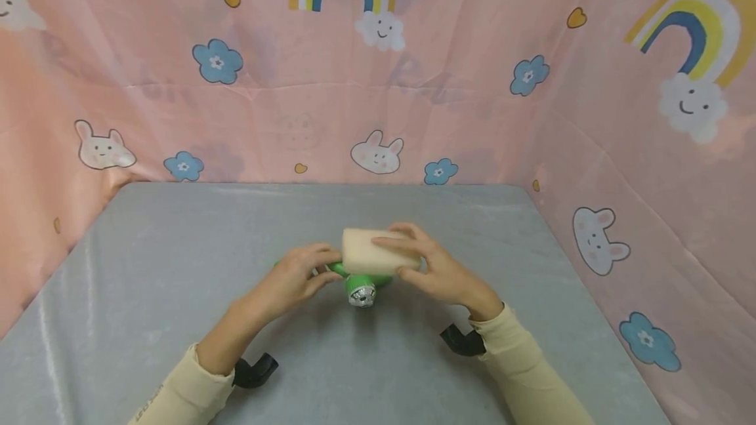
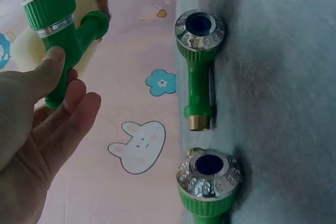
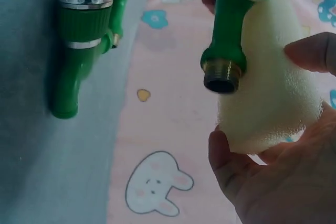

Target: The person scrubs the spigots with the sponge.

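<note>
My left hand (image 1: 295, 277) pinches a green valve (image 1: 361, 286) with a ribbed green and chrome knob, its stem between thumb and fingers in the left wrist view. In the head view the chrome face points toward me. A cream sponge (image 1: 363, 253) is gripped by my right hand (image 1: 438, 269), thumb on one side and fingers on the other. Sponge and valve are close together; in the right wrist view the valve's threaded brass end (image 3: 222, 76) overlaps the sponge. Whether they touch I cannot tell.
On the grey tabletop (image 1: 177, 248) stand other green valves, one (image 2: 199, 77) and a nearer one (image 2: 210, 182) in the left wrist view. Pink printed curtains (image 1: 266, 117) close off the back and sides. Black curved pieces (image 1: 255, 370) jut from both wrists.
</note>
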### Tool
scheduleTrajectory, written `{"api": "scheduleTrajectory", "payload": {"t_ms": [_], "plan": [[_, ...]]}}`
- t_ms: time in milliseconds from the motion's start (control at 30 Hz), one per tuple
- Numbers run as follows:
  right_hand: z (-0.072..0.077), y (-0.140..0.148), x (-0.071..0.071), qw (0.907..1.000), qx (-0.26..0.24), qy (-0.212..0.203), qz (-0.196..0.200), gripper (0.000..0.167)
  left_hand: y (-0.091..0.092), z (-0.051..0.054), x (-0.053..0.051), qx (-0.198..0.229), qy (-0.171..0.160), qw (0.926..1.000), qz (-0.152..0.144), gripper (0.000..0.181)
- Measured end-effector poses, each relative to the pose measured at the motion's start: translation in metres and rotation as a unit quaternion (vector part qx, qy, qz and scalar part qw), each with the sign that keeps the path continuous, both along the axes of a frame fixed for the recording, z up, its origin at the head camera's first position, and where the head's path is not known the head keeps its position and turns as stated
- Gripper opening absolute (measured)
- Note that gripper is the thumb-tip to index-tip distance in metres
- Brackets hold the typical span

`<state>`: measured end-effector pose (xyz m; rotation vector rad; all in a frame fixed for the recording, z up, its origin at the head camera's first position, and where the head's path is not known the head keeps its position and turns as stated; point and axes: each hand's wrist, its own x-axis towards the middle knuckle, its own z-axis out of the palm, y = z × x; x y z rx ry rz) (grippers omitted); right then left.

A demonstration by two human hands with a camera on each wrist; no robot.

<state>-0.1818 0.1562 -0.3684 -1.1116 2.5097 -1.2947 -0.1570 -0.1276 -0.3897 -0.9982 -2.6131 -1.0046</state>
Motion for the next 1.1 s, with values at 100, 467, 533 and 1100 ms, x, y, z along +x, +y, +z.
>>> {"api": "scheduleTrajectory", "payload": {"t_ms": [100, 467, 533, 1100], "plan": [[-0.001, 0.004, -0.002, 0.9998, 0.011, -0.009, -0.012, 0.057, -0.002, 0.0, 0.0, 0.001, 0.008, 1.0, 0.005, 0.025], [0.003, 0.025, -0.011, 0.9983, 0.028, -0.009, -0.05, 0.056, -0.016, 0.0, -0.007, -0.003, -0.01, 0.9988, 0.047, 0.025], [0.004, 0.026, -0.012, 0.9981, 0.027, -0.009, -0.055, 0.056, -0.018, 0.0, -0.008, -0.008, -0.012, 0.9985, 0.053, 0.026], [0.003, 0.032, -0.018, 0.997, 0.02, 0.008, -0.075, 0.056, -0.04, 0.002, -0.016, -0.028, -0.037, 0.9911, 0.125, 0.03]]}}
